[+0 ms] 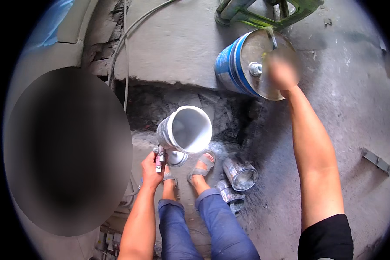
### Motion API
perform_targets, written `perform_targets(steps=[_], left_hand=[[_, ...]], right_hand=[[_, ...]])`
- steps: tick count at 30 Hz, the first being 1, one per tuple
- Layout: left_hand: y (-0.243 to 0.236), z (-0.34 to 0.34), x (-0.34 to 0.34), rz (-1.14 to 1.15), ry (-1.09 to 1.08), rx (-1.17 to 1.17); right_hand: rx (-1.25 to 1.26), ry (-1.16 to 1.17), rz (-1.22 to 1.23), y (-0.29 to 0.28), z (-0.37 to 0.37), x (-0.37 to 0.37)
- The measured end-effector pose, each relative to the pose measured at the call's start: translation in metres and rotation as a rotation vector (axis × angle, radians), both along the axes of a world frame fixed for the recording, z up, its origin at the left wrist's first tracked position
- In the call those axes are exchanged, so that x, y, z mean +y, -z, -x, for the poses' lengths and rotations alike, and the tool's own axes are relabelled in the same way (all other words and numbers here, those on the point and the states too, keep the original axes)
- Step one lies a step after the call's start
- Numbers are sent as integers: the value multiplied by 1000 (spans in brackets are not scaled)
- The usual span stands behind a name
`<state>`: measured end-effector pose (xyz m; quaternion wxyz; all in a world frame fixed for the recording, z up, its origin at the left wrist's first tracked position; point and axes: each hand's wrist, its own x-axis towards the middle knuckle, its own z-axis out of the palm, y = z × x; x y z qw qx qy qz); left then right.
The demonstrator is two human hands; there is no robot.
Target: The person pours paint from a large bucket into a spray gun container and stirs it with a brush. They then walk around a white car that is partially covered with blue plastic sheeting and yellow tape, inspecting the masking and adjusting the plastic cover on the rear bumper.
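Gripping a pinkish, silver-fitted metal tool point(159, 159), the left hand's point(151, 171) fingers curl round it, at half past seven from the white, cylindrical, open-topped bucket point(190, 130). At half past one, the blurred right hand point(283, 71) is over the blue-sided, round drum point(246, 53); I can't tell whether its fingers grasp anything.

A white bucket point(188, 130), mouth up, is just beside a metal-and-pink tool point(160, 159), well apart from a blue-sided, brown-topped drum point(249, 51).

I could read no words or numbers; the markings on the blue drum point(238, 65), far right, and nearer white container point(164, 132) were unclear.
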<state>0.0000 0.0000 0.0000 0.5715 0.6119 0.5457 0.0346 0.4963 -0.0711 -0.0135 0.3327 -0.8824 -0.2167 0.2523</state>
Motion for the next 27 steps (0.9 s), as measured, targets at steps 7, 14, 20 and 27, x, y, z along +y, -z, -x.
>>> perform_targets(steps=[7, 14, 20, 27], left_hand=[[11, 17, 9, -24, 81, 71], [47, 52, 11, -73, 149, 43], [71, 72, 14, -178, 281, 91], [96, 92, 26, -181, 365, 238]], right_hand=[[84, -122, 152, -24, -1, 9], [182, -394, 82, -43, 39, 9], [538, -389, 38, -48, 120, 17], [696, -287, -91, -21, 222, 17]])
